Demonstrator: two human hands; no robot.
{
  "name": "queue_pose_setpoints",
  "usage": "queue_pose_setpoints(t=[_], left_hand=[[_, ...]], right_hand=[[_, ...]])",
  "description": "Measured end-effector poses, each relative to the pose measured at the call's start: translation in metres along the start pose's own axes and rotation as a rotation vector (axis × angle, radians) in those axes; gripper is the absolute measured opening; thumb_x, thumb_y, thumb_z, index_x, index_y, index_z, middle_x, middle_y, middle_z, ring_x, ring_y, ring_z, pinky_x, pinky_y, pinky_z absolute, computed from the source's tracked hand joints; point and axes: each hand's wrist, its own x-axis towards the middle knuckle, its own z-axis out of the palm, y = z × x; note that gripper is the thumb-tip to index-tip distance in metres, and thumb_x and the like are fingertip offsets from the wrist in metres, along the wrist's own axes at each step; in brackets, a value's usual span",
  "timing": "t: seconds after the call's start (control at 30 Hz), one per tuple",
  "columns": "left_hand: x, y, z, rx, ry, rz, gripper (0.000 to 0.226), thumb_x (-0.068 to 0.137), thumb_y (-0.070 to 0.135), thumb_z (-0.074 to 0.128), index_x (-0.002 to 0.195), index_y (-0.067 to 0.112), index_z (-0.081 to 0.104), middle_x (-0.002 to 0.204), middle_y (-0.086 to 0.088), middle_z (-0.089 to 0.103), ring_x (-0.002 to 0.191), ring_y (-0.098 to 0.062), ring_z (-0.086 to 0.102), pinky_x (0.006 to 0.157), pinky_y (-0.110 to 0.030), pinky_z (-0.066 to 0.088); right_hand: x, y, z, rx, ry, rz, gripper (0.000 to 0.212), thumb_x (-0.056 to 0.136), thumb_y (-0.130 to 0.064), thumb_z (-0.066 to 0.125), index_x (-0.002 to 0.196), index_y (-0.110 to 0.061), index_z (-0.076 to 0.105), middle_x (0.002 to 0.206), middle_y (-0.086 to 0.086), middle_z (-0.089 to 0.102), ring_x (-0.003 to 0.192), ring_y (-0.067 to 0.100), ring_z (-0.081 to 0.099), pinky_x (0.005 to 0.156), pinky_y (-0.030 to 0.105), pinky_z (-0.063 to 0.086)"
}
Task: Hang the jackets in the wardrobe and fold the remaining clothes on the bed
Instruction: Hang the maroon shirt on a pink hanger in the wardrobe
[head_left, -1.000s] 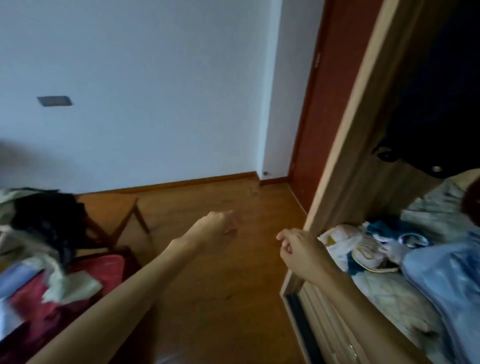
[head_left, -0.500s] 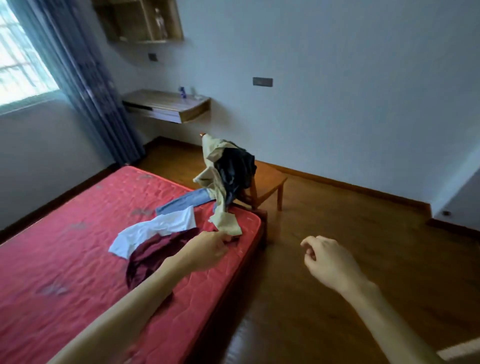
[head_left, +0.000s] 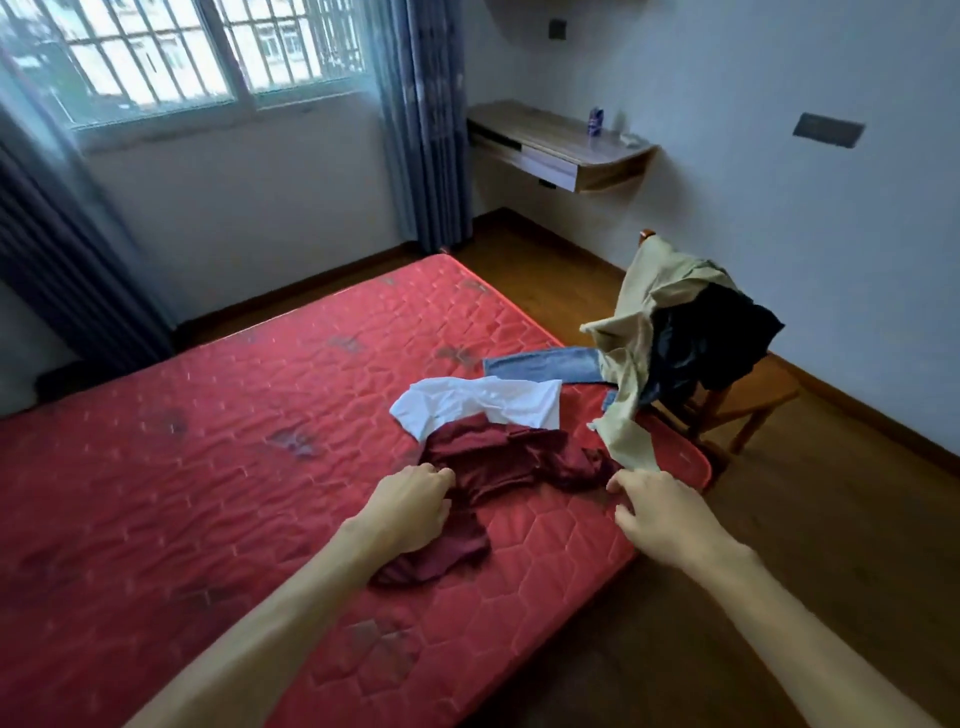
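Maroon top (head_left: 498, 462) lies crumpled nr bed's (head_left: 208, 415) right edge w/ white top (head_left: 483, 405) & jeans (head_left: 545, 364), none folded, jackets (head_left: 675, 322) unhung on chair (head_left: 748, 400); left hand (head_left: 410, 506) grips it, right hand (head_left: 660, 512) relaxed, empty.

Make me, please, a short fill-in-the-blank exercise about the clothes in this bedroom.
The left hand grips the maroon garment on the ___ mattress.
The shirt between the maroon garment and the jeans is ___.
The beige garment and the black garment hang over a wooden ___.
Missing words: red; white; chair.
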Motion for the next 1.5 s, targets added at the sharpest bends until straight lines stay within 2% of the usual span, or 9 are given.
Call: queue_pose_setpoints(t=[0.07, 0.2, 0.43, 0.87, 1.1, 1.27, 1.4, 1.43, 1.5], left_hand=[[0.003, -0.03, 0.009, 0.002, -0.044, -0.034, 0.028, 0.099, 0.027, 0.042, 0.121, 0.013, 0.051, 0.118, -0.01, 0.056, 0.112, -0.033, 0.056, 0.074, -0.037, 0.039], [0.013, -0.072, 0.028, -0.059, -0.12, -0.122, 0.028, 0.099, 0.028, 0.043, 0.121, 0.012, 0.051, 0.119, -0.011, 0.056, 0.113, -0.033, 0.055, 0.082, -0.041, 0.046], [0.063, -0.098, 0.056, -0.152, -0.235, -0.218, 0.031, 0.099, 0.028, 0.045, 0.123, 0.01, 0.053, 0.122, -0.014, 0.056, 0.114, -0.036, 0.055, 0.087, -0.044, 0.047], [0.215, -0.113, 0.141, -0.615, -0.381, -0.543, 0.037, 0.098, 0.03, 0.047, 0.132, 0.019, 0.055, 0.13, -0.006, 0.062, 0.122, -0.026, 0.056, 0.096, -0.035, 0.045], [0.283, -0.122, 0.244, -0.783, -0.488, -0.706, 0.033, 0.094, 0.029, 0.054, 0.125, 0.02, 0.062, 0.123, -0.007, 0.066, 0.117, -0.027, 0.06, 0.098, -0.038, 0.047], [0.336, -0.128, 0.308, -0.804, -0.403, -0.739, 0.035, 0.095, 0.024, 0.054, 0.128, 0.017, 0.059, 0.135, -0.01, 0.05, 0.12, -0.032, 0.056, 0.101, -0.041, 0.044], [0.381, -0.138, 0.343, -0.741, -0.212, -0.799, 0.05, 0.092, 0.016, 0.055, 0.141, 0.015, 0.046, 0.164, -0.016, 0.005, 0.114, -0.041, 0.059, 0.091, -0.042, 0.048], [0.39, -0.141, 0.35, -0.695, -0.196, -0.807, 0.06, 0.091, 0.015, 0.057, 0.148, 0.015, 0.038, 0.165, -0.016, -0.007, 0.108, -0.042, 0.061, 0.086, -0.041, 0.048], [0.4, -0.147, 0.369, -0.662, -0.229, -0.798, 0.083, 0.089, 0.017, 0.058, 0.158, 0.016, 0.013, 0.164, -0.015, -0.017, 0.098, -0.043, 0.064, 0.078, -0.039, 0.047]], right_hand=[[0.029, -0.024, 0.009, -0.004, -0.057, -0.034, 0.035, 0.091, -0.026, 0.051, 0.125, -0.024, 0.062, 0.121, -0.002, 0.065, 0.114, 0.021, 0.061, 0.093, 0.039, 0.051], [0.08, -0.057, 0.027, -0.005, -0.166, -0.09, 0.034, 0.089, -0.028, 0.052, 0.121, -0.025, 0.063, 0.116, -0.004, 0.066, 0.109, 0.019, 0.063, 0.089, 0.037, 0.052], [0.168, -0.077, 0.057, -0.032, -0.342, -0.158, 0.036, 0.088, -0.026, 0.052, 0.122, -0.023, 0.063, 0.117, -0.001, 0.066, 0.109, 0.022, 0.063, 0.09, 0.036, 0.051], [0.371, -0.058, 0.15, 0.146, -0.683, -0.168, 0.033, 0.085, -0.021, 0.056, 0.116, -0.021, 0.069, 0.115, 0.0, 0.071, 0.107, 0.017, 0.064, 0.093, 0.033, 0.051], [0.444, -0.028, 0.244, 0.078, -0.752, -0.125, 0.035, 0.088, -0.021, 0.054, 0.122, -0.022, 0.063, 0.123, 0.005, 0.054, 0.109, 0.027, 0.061, 0.095, 0.037, 0.049], [0.482, -0.01, 0.308, 0.094, -0.632, -0.042, 0.047, 0.09, -0.017, 0.054, 0.137, -0.018, 0.049, 0.154, 0.005, 0.028, 0.106, 0.033, 0.062, 0.093, 0.041, 0.048], [0.513, -0.001, 0.358, 0.191, -0.559, 0.021, 0.073, 0.093, -0.023, 0.057, 0.155, -0.015, 0.019, 0.165, 0.006, 0.008, 0.107, 0.033, 0.063, 0.098, 0.044, 0.047], [0.519, 0.0, 0.369, 0.227, -0.57, 0.055, 0.081, 0.093, -0.026, 0.059, 0.157, -0.014, 0.011, 0.164, 0.007, 0.012, 0.111, 0.034, 0.062, 0.101, 0.043, 0.046], [0.525, 0.006, 0.391, 0.326, -0.604, 0.17, 0.091, 0.09, -0.03, 0.067, 0.157, -0.011, 0.007, 0.149, 0.012, 0.045, 0.115, 0.033, 0.061, 0.103, 0.04, 0.044]])
